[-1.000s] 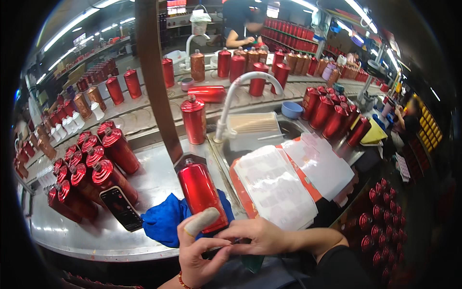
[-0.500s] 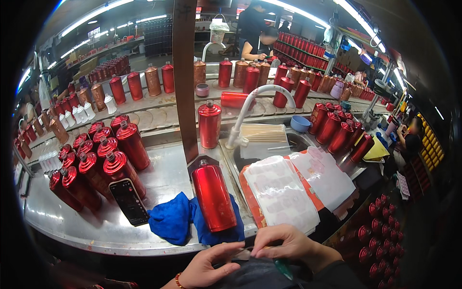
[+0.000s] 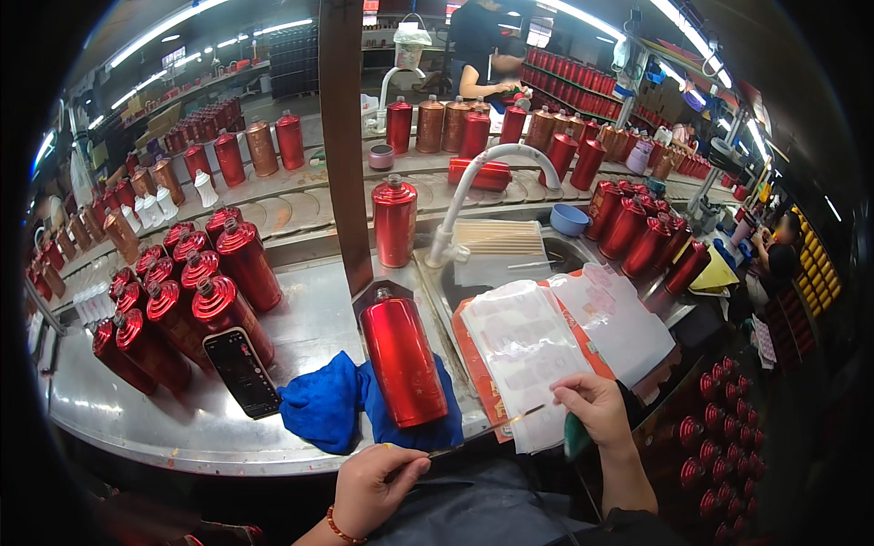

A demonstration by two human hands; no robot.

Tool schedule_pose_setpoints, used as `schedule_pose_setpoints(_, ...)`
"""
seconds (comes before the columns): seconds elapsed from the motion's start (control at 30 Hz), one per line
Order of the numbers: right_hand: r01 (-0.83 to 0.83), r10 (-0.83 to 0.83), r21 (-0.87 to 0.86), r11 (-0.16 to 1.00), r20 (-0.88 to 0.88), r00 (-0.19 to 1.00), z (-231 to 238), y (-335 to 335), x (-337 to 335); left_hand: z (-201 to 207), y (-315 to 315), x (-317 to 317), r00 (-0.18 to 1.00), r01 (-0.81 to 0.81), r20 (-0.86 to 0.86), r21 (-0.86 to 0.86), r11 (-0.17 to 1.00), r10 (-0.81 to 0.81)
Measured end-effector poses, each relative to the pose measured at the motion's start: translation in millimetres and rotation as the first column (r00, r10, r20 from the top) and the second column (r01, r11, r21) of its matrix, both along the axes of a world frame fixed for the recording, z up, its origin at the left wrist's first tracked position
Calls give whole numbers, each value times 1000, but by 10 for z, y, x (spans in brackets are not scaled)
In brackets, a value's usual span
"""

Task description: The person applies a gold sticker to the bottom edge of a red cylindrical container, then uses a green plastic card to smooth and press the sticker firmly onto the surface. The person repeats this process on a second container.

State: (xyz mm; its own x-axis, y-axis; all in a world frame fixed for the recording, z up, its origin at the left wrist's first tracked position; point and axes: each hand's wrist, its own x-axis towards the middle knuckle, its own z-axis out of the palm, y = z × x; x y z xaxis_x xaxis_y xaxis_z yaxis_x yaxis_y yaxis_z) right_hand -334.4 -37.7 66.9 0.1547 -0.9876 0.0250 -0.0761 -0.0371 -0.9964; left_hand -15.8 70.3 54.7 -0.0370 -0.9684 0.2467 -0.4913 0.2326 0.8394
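A thin strip [image 3: 501,423], its material unclear, stretches between my two hands over the counter's front edge. My left hand [image 3: 375,482] is closed, pinching its near end. At the far end, my right hand [image 3: 596,411] pinches it between thumb and fingertips, above the sheets. A dark green piece [image 3: 574,436] shows under the right palm; its kind is not clear. Just beyond my left hand a shiny red bottle [image 3: 401,364] lies tilted on a blue cloth [image 3: 442,414], its neck pointing away. To the right are printed film sheets [image 3: 519,341] on a red sheet.
Red bottles [image 3: 218,303] crowd the left counter behind a propped phone [image 3: 241,373]. A brown post [image 3: 345,182] rises mid-counter. The sink has a white curved faucet [image 3: 446,227] and blue bowl [image 3: 570,219]. A conveyor [image 3: 273,215] with bottles runs behind; co-workers are beyond.
My hands have drawn apart, the right one moving up and right over the sheets, the left one slightly down. The strip now spans between them. Bottles on the conveyor have shifted.
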Motion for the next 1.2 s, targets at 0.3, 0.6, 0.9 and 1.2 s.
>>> schedule_pose_setpoints(0.3, -672, 618, -149, 725, -289, 731, 383, 46, 668, 138, -23, -309, 906, 198, 421, -494, 846, 34)
schedule_pose_setpoints(0.6, -887, 931, 322, 331, 41, 362, 229, -421, 952, 380, -259, 101, 564, 652, 821, -507, 565, 86)
schedule_pose_setpoints(0.9, -909, 902, 79, 408, -186, 389, 228, -532, 944, 456, -322, 199, 480, 715, 851, -520, 467, 212)
schedule_pose_setpoints(1.2, -931, 939, 214, 295, 116, 324, 60, -454, 898, 478, -254, 142, 530, 725, 796, -605, 330, 294)
